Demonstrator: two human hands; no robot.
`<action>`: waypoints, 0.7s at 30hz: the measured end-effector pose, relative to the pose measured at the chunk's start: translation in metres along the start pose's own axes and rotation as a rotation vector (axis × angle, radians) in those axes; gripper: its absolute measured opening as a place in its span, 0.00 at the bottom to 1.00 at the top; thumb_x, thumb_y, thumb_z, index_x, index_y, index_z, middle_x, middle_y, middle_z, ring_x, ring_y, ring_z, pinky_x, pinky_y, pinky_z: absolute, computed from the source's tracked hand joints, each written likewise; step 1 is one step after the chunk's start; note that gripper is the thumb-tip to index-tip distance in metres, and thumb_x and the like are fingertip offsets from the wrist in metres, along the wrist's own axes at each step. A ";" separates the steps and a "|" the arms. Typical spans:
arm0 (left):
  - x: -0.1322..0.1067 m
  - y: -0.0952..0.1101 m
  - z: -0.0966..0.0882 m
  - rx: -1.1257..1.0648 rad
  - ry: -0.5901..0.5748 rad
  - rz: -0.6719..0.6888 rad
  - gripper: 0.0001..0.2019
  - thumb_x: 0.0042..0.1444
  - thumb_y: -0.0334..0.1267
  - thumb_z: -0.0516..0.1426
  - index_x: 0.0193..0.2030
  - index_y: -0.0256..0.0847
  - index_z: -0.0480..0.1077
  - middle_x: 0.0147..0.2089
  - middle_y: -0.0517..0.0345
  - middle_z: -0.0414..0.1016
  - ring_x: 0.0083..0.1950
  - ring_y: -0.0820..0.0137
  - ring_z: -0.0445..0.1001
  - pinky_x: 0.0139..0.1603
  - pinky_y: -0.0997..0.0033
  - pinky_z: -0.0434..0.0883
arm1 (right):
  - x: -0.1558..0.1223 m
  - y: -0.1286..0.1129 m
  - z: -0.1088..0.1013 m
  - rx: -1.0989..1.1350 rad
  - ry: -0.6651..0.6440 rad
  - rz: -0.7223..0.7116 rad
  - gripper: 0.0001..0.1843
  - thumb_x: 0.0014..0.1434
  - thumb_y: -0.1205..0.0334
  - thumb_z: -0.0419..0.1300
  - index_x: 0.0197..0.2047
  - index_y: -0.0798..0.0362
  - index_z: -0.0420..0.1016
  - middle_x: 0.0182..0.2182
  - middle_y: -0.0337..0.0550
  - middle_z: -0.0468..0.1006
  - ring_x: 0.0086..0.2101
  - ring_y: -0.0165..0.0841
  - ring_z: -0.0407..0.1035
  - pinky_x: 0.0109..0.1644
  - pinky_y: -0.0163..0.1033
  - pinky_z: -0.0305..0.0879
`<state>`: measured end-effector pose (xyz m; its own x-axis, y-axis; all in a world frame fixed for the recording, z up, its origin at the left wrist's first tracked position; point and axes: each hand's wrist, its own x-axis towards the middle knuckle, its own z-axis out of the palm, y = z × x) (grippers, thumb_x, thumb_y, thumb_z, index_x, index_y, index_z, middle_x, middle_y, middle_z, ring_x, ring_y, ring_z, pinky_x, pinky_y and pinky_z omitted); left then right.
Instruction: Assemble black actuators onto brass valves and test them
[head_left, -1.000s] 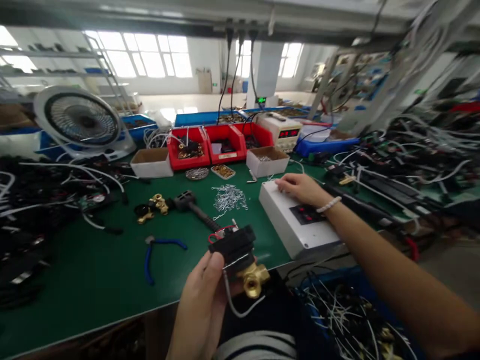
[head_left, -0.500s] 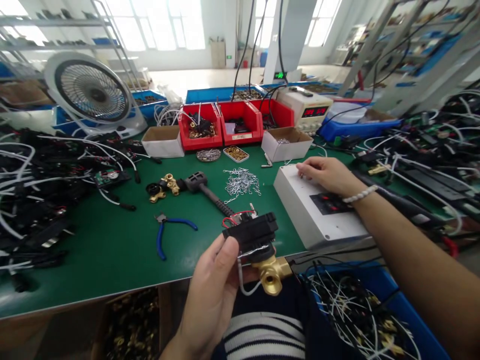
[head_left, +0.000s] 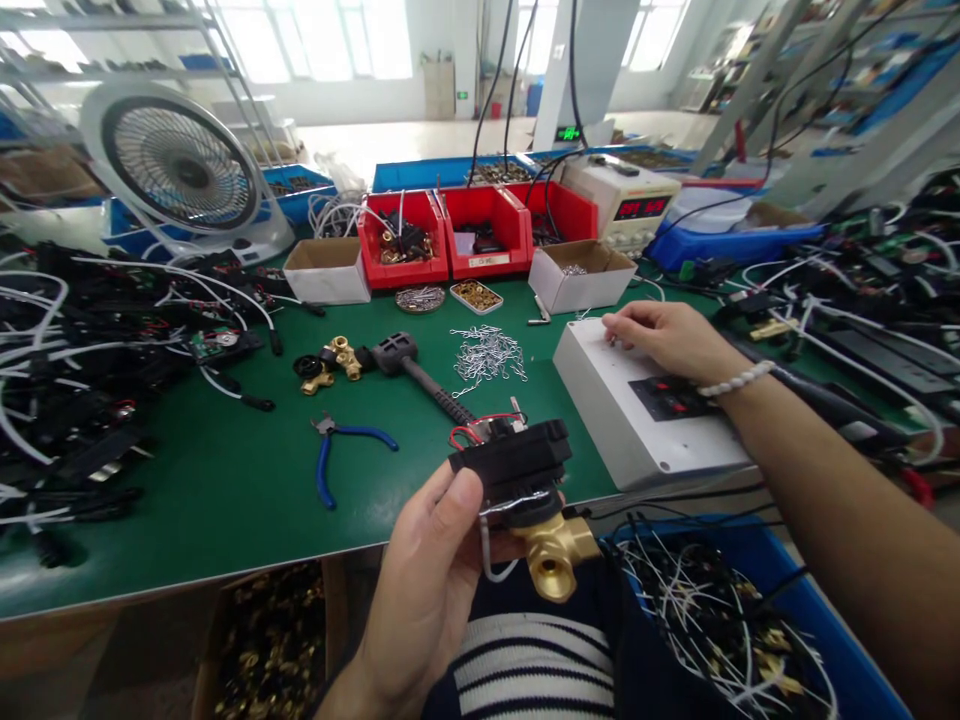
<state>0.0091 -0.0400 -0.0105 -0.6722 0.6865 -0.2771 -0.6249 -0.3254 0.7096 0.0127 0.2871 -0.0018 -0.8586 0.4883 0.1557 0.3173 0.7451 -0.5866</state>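
Note:
My left hand (head_left: 427, 580) grips a valve assembly (head_left: 525, 495) over the near edge of the green table (head_left: 187, 500): a black block with red and white wires on top of a brass fitting. My right hand (head_left: 664, 335) rests palm down on the far end of a white box (head_left: 622, 420) that carries a black panel with red switches; its fingers are curled loosely on the box top. A bead bracelet circles that wrist.
Blue-handled pliers (head_left: 337, 455), a black-handled tool (head_left: 420, 375), brass fittings (head_left: 330, 362) and a heap of small metal clips (head_left: 487, 355) lie mid-table. Red bins (head_left: 465, 235), cardboard boxes, a power supply (head_left: 626, 205) and a fan (head_left: 176, 170) stand behind. Cable piles sit left and right; a blue crate (head_left: 750, 620) sits by my lap.
The view has tipped down and moved closer. My left hand has kept the valve assembly, turning it slightly. My right hand has stayed on the white box.

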 end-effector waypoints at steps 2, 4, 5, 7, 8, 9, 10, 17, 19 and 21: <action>0.000 0.000 0.000 -0.001 0.004 -0.005 0.23 0.56 0.53 0.64 0.53 0.41 0.76 0.52 0.48 0.80 0.48 0.56 0.81 0.45 0.64 0.80 | -0.001 -0.002 0.000 -0.002 0.002 0.008 0.22 0.59 0.41 0.59 0.24 0.50 0.73 0.21 0.40 0.72 0.26 0.35 0.67 0.33 0.40 0.60; 0.000 0.000 -0.001 0.003 0.005 -0.005 0.23 0.56 0.53 0.64 0.53 0.40 0.76 0.53 0.47 0.80 0.48 0.57 0.81 0.45 0.64 0.80 | -0.002 -0.004 -0.001 -0.003 0.005 0.017 0.20 0.60 0.45 0.59 0.24 0.50 0.73 0.21 0.40 0.72 0.25 0.35 0.66 0.33 0.39 0.60; 0.000 0.001 -0.001 0.004 0.004 -0.006 0.23 0.56 0.53 0.64 0.53 0.40 0.76 0.53 0.47 0.80 0.49 0.56 0.81 0.45 0.63 0.80 | -0.002 -0.005 -0.001 -0.003 0.008 0.023 0.19 0.60 0.47 0.59 0.24 0.50 0.73 0.21 0.40 0.72 0.25 0.34 0.66 0.33 0.39 0.60; 0.000 0.001 -0.001 0.008 0.005 -0.002 0.23 0.56 0.53 0.64 0.53 0.39 0.76 0.52 0.47 0.80 0.48 0.56 0.81 0.45 0.63 0.80 | -0.003 -0.006 -0.001 -0.004 0.011 0.033 0.18 0.61 0.50 0.59 0.24 0.51 0.73 0.21 0.40 0.72 0.26 0.34 0.67 0.33 0.39 0.60; 0.000 0.001 -0.001 0.010 0.006 0.001 0.23 0.56 0.53 0.63 0.52 0.39 0.76 0.52 0.47 0.80 0.48 0.56 0.81 0.45 0.64 0.80 | -0.003 -0.007 0.000 -0.004 0.012 0.038 0.18 0.61 0.50 0.60 0.24 0.51 0.73 0.21 0.40 0.73 0.26 0.34 0.67 0.33 0.38 0.61; 0.000 0.001 -0.001 0.012 0.006 0.004 0.23 0.56 0.53 0.64 0.52 0.39 0.76 0.52 0.47 0.81 0.48 0.56 0.81 0.45 0.64 0.80 | -0.002 -0.007 0.000 -0.004 0.015 0.042 0.18 0.61 0.51 0.60 0.24 0.51 0.73 0.22 0.40 0.73 0.26 0.34 0.68 0.33 0.38 0.61; 0.000 0.001 -0.002 0.013 0.006 0.007 0.23 0.56 0.53 0.64 0.52 0.39 0.76 0.52 0.47 0.81 0.48 0.57 0.81 0.45 0.64 0.80 | -0.002 -0.006 0.000 -0.004 0.019 0.046 0.18 0.61 0.50 0.60 0.25 0.51 0.74 0.22 0.40 0.74 0.26 0.34 0.68 0.33 0.38 0.61; 0.001 0.000 -0.003 -0.020 -0.044 0.035 0.20 0.57 0.51 0.63 0.52 0.41 0.77 0.51 0.49 0.81 0.47 0.59 0.81 0.43 0.67 0.80 | 0.003 0.000 0.003 -0.002 0.049 0.062 0.29 0.66 0.42 0.53 0.23 0.55 0.73 0.22 0.43 0.74 0.25 0.31 0.65 0.34 0.37 0.59; 0.001 0.000 -0.003 -0.016 -0.034 0.031 0.20 0.57 0.51 0.63 0.52 0.41 0.77 0.52 0.50 0.81 0.47 0.59 0.81 0.43 0.68 0.80 | 0.001 0.000 0.003 0.003 0.039 0.051 0.29 0.66 0.41 0.53 0.24 0.55 0.73 0.22 0.43 0.74 0.25 0.31 0.65 0.34 0.37 0.60; 0.001 0.000 -0.003 -0.004 -0.033 0.039 0.20 0.57 0.51 0.63 0.51 0.41 0.77 0.51 0.50 0.81 0.47 0.59 0.81 0.42 0.68 0.80 | 0.000 -0.002 0.002 0.015 0.028 0.031 0.28 0.64 0.40 0.54 0.26 0.55 0.73 0.24 0.44 0.76 0.27 0.31 0.66 0.35 0.36 0.61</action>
<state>0.0072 -0.0416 -0.0127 -0.6827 0.6944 -0.2273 -0.6000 -0.3554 0.7167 0.0114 0.2848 -0.0025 -0.8368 0.5240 0.1589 0.3377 0.7224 -0.6034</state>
